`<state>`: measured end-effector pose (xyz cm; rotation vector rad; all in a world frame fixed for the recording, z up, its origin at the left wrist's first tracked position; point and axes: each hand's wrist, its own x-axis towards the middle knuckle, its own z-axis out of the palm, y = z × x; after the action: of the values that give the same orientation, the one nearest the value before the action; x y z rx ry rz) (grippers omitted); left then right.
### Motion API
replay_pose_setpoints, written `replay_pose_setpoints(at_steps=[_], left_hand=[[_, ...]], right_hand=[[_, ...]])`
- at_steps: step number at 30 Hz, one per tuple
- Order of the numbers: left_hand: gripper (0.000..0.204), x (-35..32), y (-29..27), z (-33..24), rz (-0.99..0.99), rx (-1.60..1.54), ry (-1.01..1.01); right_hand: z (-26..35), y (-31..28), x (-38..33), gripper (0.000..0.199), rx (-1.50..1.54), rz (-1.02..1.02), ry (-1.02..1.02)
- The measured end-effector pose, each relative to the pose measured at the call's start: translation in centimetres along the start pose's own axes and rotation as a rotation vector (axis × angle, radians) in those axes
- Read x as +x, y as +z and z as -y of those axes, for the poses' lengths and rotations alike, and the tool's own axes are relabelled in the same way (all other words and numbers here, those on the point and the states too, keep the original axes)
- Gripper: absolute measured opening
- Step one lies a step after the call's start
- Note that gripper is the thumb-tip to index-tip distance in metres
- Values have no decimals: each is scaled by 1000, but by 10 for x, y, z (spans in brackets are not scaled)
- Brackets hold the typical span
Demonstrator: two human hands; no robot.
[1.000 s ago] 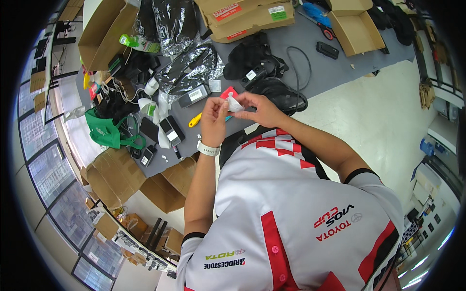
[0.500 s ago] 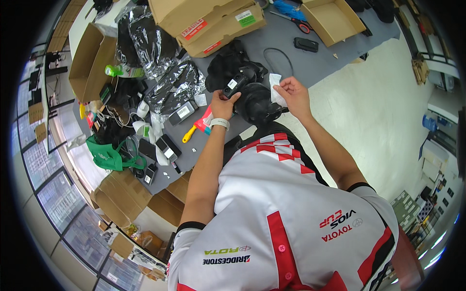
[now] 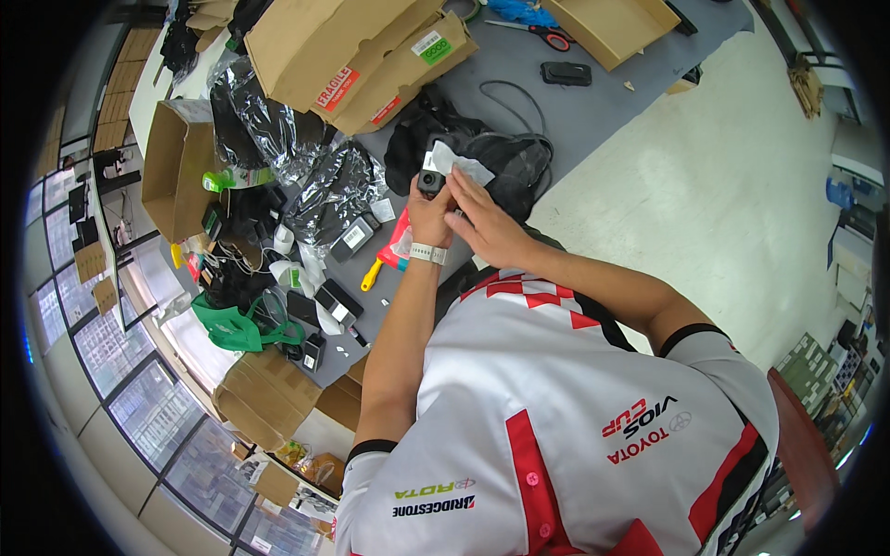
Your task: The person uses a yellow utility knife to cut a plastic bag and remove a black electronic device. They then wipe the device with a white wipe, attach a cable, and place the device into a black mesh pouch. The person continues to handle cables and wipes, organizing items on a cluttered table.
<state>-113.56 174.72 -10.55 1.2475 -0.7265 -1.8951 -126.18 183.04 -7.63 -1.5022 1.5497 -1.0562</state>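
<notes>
Both hands: left hand grips small black camera; right hand pinches white paper.
Handling: camera rigid, likely light; hold its sides, off the lens.

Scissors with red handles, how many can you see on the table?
1. The scissors lie at the far edge of the grey table, beside an open cardboard box. More could be hidden under the boxes and bags.
</notes>
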Motion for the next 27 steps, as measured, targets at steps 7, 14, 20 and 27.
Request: replay_pose_setpoints(at_steps=[7,14,20,27], left_hand=[[44,-18,22,-7,-88,312,197],[45,-29,44,-19,-93,557,409],[49,-42,44,-59,-15,793,459],[46,-44,41,-40,190,429,358]], right_hand=[[14,-4,8,84,-3,1,64],[3,-28,17,77,39,-56,13],[-5,-68,25,52,12,-162,-99],[-22,-86,36,32,725,-64,222]])
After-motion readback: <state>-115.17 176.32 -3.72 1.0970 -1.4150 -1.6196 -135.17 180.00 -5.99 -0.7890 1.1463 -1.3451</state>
